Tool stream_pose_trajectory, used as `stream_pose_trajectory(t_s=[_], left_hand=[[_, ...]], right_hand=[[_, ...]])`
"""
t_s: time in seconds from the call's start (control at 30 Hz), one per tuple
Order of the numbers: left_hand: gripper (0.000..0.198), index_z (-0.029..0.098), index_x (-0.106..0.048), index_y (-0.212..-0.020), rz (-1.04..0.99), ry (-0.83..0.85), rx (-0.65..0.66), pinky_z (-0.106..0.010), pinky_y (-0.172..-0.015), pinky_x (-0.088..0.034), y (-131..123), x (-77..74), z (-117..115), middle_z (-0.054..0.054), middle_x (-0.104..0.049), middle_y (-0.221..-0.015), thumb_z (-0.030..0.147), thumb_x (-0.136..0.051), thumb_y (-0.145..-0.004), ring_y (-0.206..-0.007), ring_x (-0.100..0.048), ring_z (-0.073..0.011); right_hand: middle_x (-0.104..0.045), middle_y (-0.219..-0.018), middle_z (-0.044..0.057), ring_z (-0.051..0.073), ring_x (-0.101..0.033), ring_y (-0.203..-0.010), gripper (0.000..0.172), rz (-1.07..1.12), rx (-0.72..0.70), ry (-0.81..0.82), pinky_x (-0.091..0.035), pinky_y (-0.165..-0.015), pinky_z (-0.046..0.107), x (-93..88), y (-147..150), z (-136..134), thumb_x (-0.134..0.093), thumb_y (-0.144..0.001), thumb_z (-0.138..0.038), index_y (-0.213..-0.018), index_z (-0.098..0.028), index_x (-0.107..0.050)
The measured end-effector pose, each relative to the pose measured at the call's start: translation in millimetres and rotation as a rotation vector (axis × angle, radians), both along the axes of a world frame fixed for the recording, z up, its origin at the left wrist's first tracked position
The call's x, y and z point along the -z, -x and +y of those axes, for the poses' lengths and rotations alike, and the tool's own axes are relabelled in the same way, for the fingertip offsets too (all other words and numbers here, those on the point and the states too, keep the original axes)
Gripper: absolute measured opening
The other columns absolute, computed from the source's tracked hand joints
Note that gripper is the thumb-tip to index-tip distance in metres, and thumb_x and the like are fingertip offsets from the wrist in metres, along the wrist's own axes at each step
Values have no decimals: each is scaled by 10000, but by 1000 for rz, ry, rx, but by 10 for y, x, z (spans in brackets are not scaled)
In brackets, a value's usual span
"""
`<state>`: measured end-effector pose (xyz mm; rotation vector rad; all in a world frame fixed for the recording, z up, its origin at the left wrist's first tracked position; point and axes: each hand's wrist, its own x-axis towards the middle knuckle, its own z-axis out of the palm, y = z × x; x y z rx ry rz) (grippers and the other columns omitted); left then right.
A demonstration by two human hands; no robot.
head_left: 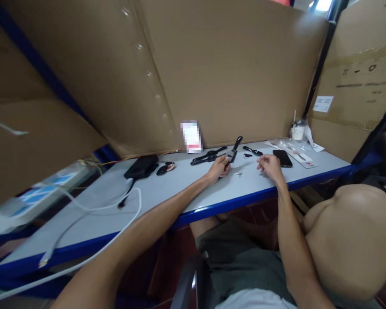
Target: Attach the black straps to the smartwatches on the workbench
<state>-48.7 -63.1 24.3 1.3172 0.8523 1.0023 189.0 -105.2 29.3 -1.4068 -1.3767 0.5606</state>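
Note:
My left hand (219,168) is closed around a black-strapped watch (233,153), its strap end pointing up and away from me. My right hand (269,165) hovers over the table to the right, thumb and fingers drawn together; whatever is between them, if anything, is too small to make out. Just beyond my left hand lie more black-strapped watches (209,159). Another black strap piece (252,150) rests between my hands, farther back, near small dark bits (247,155). Tiny shiny metal pieces (239,174) lie on the table between my hands.
A dark phone (282,158) lies beside my right hand, with clear packaging (294,153) and a cup (297,131) beyond. A lit screen (192,138) leans on the cardboard wall (238,77). Leftward are a black case (141,166), round dark items (164,168) and a white cable (139,201).

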Motion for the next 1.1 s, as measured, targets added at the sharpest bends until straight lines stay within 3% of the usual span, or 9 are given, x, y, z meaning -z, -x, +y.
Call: stream_pose_trajectory(t_s=[0.1, 0.17, 0.3, 0.4, 0.5, 0.63, 0.73, 0.93, 1.1], left_hand=[[262, 219, -381, -820, -99, 83, 17, -151, -363, -137, 48, -26, 27, 81, -425, -561, 287, -546, -1011, -371, -284, -42], [236, 212, -392, -820, -186, 125, 3, -145, -364, -153, 96, -66, 57, 83, -403, -565, 248, -532, -1008, -377, -288, -40], [244, 214, -386, -817, -275, 103, -146, -135, -364, -159, 211, -178, 134, 82, -413, -564, 247, -524, -1015, -376, -292, -40], [248, 216, -383, -819, -291, 48, -187, -128, -367, -175, 262, -221, 159, 81, -429, -559, 252, -507, -1031, -377, -304, -41], [269, 216, -380, -803, -243, 64, -133, -129, -359, -175, 232, -198, 134, 77, -431, -549, 261, -536, -1019, -369, -300, -41], [285, 215, -389, -797, -132, 54, -10, -132, -351, -147, 96, -135, 41, 73, -435, -546, 285, -574, -1003, -361, -289, -39], [310, 222, -386, -800, -50, 15, 39, -140, -353, -148, 6, -107, -52, 77, -437, -538, 334, -595, -999, -359, -292, -44], [324, 225, -378, -802, 15, -72, 84, -147, -362, -166, -48, -61, -154, 80, -435, -546, 374, -576, -1011, -372, -293, -45], [309, 228, -383, -815, 52, -93, 79, -153, -361, -162, -56, -26, -123, 87, -426, -536, 380, -559, -1018, -356, -283, -47]], right_hand=[[-741, -663, 21, 154, -620, -515, 163, -18, 244, -69, -480, -513, 232, -14, -234, -114, -574, -908, -296, -846, -199, -689], [-752, -690, 28, 178, -668, -582, 186, -61, 317, -99, -516, -582, 255, -92, -299, -135, -554, -920, -307, -873, -205, -702], [-776, -789, 48, 220, -738, -819, 164, -245, 321, -55, -543, -757, 295, -250, -293, -59, -594, -919, -282, -903, -225, -747], [-793, -959, 78, 261, -732, -992, 111, -401, 369, 92, -530, -849, 330, -237, -312, 23, -681, -872, -236, -923, -239, -779], [-779, -1084, 110, 291, -710, -1089, 154, -500, 345, 229, -521, -899, 350, -120, -324, 90, -755, -844, -266, -991, -241, -791], [-720, -1243, 176, 340, -677, -1172, 266, -580, 295, 250, -523, -928, 386, 20, -235, 160, -793, -835, -313, -1082, -217, -775], [-724, -1220, 187, 347, -686, -1153, 225, -601, 302, 260, -526, -917, 387, 47, -175, 182, -802, -827, -307, -1026, -205, -778], [-785, -1011, 106, 265, -736, -980, 142, -500, 352, 238, -516, -813, 310, 41, -134, 155, -744, -848, -286, -958, -207, -786], [-703, -668, 21, 154, -635, -623, 214, -122, 34, 3, -469, -599, 234, -77, 116, 116, -648, -880, -340, -821, -169, -761]])
